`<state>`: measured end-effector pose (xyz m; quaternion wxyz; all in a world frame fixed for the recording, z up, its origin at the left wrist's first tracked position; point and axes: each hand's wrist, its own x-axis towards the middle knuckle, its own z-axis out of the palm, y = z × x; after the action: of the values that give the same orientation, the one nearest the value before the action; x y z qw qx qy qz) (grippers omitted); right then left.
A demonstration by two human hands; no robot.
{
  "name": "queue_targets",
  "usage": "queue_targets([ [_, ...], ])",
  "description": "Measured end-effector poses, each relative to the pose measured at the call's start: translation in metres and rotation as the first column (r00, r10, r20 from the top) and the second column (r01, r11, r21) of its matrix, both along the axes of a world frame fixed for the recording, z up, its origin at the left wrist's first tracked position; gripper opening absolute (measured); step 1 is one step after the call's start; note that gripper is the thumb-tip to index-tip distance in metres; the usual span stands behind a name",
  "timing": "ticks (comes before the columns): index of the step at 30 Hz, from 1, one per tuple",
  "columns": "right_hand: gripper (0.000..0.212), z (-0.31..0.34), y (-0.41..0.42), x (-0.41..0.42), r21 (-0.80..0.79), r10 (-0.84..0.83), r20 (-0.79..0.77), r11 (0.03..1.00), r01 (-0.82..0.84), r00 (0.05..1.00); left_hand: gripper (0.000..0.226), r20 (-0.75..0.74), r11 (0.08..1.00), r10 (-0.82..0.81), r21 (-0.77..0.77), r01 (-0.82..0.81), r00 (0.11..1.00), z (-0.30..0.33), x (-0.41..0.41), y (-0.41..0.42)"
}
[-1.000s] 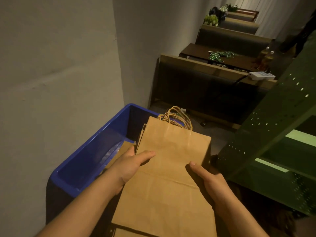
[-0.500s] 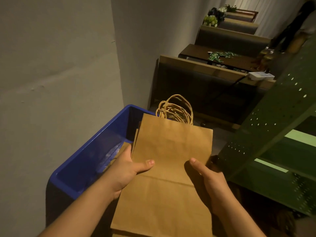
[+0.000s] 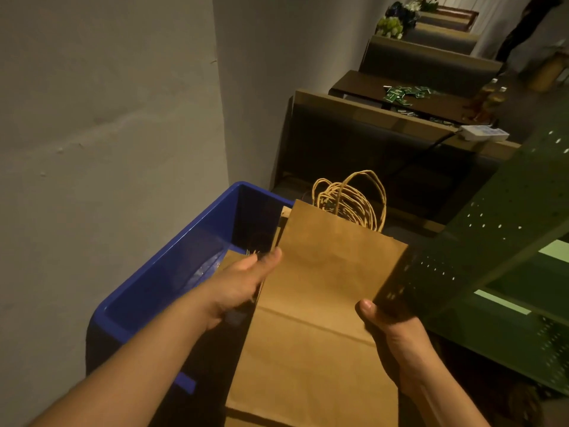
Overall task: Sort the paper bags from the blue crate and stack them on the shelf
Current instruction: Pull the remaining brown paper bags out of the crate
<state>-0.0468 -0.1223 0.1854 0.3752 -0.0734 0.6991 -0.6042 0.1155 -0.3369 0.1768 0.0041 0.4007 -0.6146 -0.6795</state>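
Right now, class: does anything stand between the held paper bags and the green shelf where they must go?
Yes. The shelf's perforated green upright crosses in front of the bags at their right edge, just above the right hand. The left hand holds the other side. The shelf openings lie beyond that post.

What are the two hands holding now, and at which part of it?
A stack of flat paper bags. The left hand grips its left edge, and the right hand grips its right edge, thumb on top, near the fold line.
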Motion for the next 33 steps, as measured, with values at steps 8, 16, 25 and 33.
queue_targets([
  [8,0.016,-0.023,0.006,-0.016,0.031,-0.160,0.114,0.987,0.158,0.980,0.045,0.255,0.967,0.248,-0.002,-0.256,0.935,-0.052,-0.015,-0.075],
  [16,0.039,-0.030,0.005,-0.022,-0.021,-0.243,0.162,0.968,0.249,0.957,0.067,0.570,0.985,0.116,-0.170,-0.022,0.813,-0.134,-0.012,-0.094],
  [25,0.052,-0.034,0.001,-0.021,-0.068,-0.264,0.187,0.958,0.280,0.946,0.066,0.683,0.969,0.116,-0.238,0.070,0.721,-0.169,-0.009,-0.087],
  [33,0.043,-0.036,-0.004,-0.024,-0.076,-0.267,0.196,0.955,0.286,0.944,0.039,0.639,0.970,0.134,-0.240,0.031,0.758,-0.167,0.000,-0.094],
])
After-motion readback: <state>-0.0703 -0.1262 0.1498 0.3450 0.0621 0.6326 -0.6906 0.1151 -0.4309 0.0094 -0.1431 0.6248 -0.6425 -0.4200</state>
